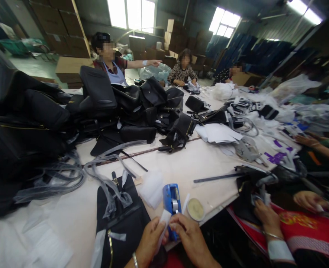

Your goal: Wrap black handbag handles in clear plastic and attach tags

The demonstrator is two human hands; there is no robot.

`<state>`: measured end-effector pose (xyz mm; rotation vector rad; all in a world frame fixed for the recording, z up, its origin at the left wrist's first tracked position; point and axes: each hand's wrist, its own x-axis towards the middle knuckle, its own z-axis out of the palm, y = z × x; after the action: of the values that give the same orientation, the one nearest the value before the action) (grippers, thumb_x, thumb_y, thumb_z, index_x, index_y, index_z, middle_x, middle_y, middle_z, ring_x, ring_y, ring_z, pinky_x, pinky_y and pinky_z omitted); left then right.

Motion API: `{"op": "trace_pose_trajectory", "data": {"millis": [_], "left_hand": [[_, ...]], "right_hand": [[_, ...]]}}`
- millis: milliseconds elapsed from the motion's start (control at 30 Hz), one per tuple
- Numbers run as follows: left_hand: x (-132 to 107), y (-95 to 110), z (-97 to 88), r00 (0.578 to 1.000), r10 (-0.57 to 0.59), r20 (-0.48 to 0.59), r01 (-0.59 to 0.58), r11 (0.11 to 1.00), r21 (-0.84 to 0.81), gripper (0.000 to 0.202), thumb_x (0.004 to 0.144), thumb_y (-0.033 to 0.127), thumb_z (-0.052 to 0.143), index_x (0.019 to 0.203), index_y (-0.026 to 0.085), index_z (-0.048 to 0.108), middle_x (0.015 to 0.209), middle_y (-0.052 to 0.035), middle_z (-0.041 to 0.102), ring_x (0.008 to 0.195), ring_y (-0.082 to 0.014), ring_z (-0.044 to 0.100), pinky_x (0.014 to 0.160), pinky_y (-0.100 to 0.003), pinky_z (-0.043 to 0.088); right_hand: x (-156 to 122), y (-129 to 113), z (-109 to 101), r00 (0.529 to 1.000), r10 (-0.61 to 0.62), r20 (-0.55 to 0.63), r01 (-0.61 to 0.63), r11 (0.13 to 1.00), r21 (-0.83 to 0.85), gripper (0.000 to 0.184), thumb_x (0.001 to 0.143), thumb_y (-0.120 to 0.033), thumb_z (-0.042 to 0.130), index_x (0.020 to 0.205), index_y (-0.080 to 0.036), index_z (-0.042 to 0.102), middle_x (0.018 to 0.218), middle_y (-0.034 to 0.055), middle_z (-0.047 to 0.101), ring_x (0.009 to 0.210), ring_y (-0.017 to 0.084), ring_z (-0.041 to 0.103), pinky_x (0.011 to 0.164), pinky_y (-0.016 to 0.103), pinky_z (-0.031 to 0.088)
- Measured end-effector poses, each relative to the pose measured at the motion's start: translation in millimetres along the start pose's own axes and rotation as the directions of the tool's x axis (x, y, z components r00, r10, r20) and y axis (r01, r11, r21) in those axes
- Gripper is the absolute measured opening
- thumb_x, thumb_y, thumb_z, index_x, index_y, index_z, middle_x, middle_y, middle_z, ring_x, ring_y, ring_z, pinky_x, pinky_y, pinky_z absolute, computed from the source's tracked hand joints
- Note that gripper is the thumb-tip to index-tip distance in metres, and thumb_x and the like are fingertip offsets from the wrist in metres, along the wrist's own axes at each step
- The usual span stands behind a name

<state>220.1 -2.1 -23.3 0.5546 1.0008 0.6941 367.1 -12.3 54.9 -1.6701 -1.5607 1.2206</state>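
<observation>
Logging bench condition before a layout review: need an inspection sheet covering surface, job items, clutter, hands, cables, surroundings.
Surface: pale table, heavily covered; some bare areas near the middle.
Job's things: blue tape dispenser near the front edge; round tin to its right; black bag lying to its left.
Clutter: pile of black bags at left and centre; white sheets; plastic-wrapped straps.
Hands: left hand holds a white strip; right hand is at the dispenser, grip unclear.
Cables: nothing seen.
Surroundings: three people across the table; co-worker's hand at right; stacked cartons behind.
</observation>
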Motion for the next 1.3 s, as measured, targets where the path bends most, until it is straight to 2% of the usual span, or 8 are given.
{"op": "trace_pose_trajectory", "data": {"millis": [200, 367, 500, 733, 933, 1067, 1167, 1300], "left_hand": [[-8.0, 2.5, -1.2, 0.984, 0.167, 0.067, -0.18, 0.935, 0.306, 0.042, 0.086, 0.052, 0.051, 0.086, 0.012, 0.061, 0.063, 0.0007, 0.055, 0.055, -0.0118, 0.049, 0.054, -0.023, 0.039], [-10.2, 3.9, -4.8, 0.976, 0.196, 0.098, -0.218, 0.897, 0.385, 0.038, 0.088, 0.05, 0.048, 0.088, 0.014, 0.061, 0.066, 0.0005, 0.056, 0.059, -0.0131, 0.05, 0.057, -0.023, 0.038], [-8.7, 2.1, -7.1, 0.976, 0.188, 0.113, -0.218, 0.882, 0.418, 0.04, 0.089, 0.051, 0.045, 0.089, 0.014, 0.061, 0.065, 0.0005, 0.056, 0.059, -0.014, 0.051, 0.057, -0.023, 0.038], [-9.1, 5.4, -7.2, 0.972, 0.198, 0.123, -0.233, 0.848, 0.476, 0.039, 0.09, 0.051, 0.045, 0.082, 0.016, 0.062, 0.063, -0.0003, 0.058, 0.059, -0.0145, 0.053, 0.058, -0.024, 0.038], [-5.0, 2.6, -10.3, 0.985, 0.112, 0.132, -0.141, 0.961, 0.236, 0.042, 0.084, 0.056, 0.053, 0.085, 0.014, 0.062, 0.062, 0.0013, 0.056, 0.053, -0.0106, 0.047, 0.052, -0.022, 0.034], [-4.5, 11.2, -10.8, 0.979, 0.018, 0.203, -0.014, 1.0, -0.02, 0.046, 0.078, 0.058, 0.06, 0.084, 0.012, 0.063, 0.061, -0.0002, 0.057, 0.048, -0.0085, 0.046, 0.048, -0.021, 0.032], [-5.2, 16.1, -14.4, 0.96, -0.037, 0.277, 0.093, 0.977, -0.194, 0.043, 0.078, 0.054, 0.063, 0.085, 0.011, 0.064, 0.06, -0.0017, 0.059, 0.046, -0.008, 0.047, 0.046, -0.02, 0.033], [-6.9, 13.2, -23.4, 0.94, -0.121, 0.318, 0.247, 0.885, -0.394, 0.033, 0.077, 0.043, 0.068, 0.082, 0.01, 0.066, 0.058, -0.0006, 0.057, 0.046, -0.0075, 0.046, 0.048, -0.021, 0.039]], "right_hand": [[13.8, 5.4, 4.8, 0.996, -0.089, 0.014, 0.089, 0.941, -0.326, 0.022, 0.091, -0.02, 0.042, 0.088, -0.024, 0.063, 0.084, -0.0003, 0.065, 0.079, 0.016, 0.062, 0.071, 0.024, 0.041], [11.7, 1.4, 8.8, 0.994, -0.112, 0.008, 0.1, 0.853, -0.513, 0.022, 0.091, -0.015, 0.041, 0.09, -0.024, 0.061, 0.086, 0.0014, 0.065, 0.079, 0.016, 0.063, 0.069, 0.024, 0.04], [11.8, 0.6, 11.9, 0.996, -0.088, -0.008, 0.071, 0.855, -0.514, 0.02, 0.091, -0.014, 0.041, 0.088, -0.023, 0.058, 0.086, 0.0014, 0.065, 0.079, 0.017, 0.063, 0.069, 0.025, 0.04], [15.7, -0.8, 5.6, 0.996, 0.055, -0.07, -0.077, 0.925, -0.371, 0.028, 0.084, -0.014, 0.048, 0.11, -0.024, 0.048, 0.08, -0.0019, 0.066, 0.076, 0.018, 0.065, 0.069, 0.026, 0.042], [15.2, 15.6, 11.3, 0.981, 0.15, -0.121, -0.169, 0.972, -0.162, 0.017, 0.085, -0.03, 0.053, 0.101, -0.024, 0.049, 0.071, -0.0037, 0.061, 0.069, 0.017, 0.062, 0.067, 0.026, 0.044], [18.3, 32.8, 20.7, 0.973, 0.231, 0.003, -0.228, 0.959, 0.168, 0.02, 0.088, -0.04, 0.05, 0.097, -0.022, 0.05, 0.062, -0.0055, 0.056, 0.055, 0.014, 0.057, 0.051, 0.022, 0.041], [22.2, 41.0, 26.8, 0.99, 0.13, 0.049, -0.138, 0.958, 0.252, 0.027, 0.09, -0.046, 0.048, 0.101, -0.022, 0.051, 0.066, -0.0044, 0.057, 0.056, 0.013, 0.056, 0.052, 0.023, 0.041], [26.2, 48.9, 34.3, 0.999, -0.013, 0.033, 0.006, 0.981, 0.193, 0.03, 0.092, -0.046, 0.045, 0.106, -0.021, 0.053, 0.07, -0.0032, 0.056, 0.064, 0.015, 0.055, 0.06, 0.026, 0.043]]}}
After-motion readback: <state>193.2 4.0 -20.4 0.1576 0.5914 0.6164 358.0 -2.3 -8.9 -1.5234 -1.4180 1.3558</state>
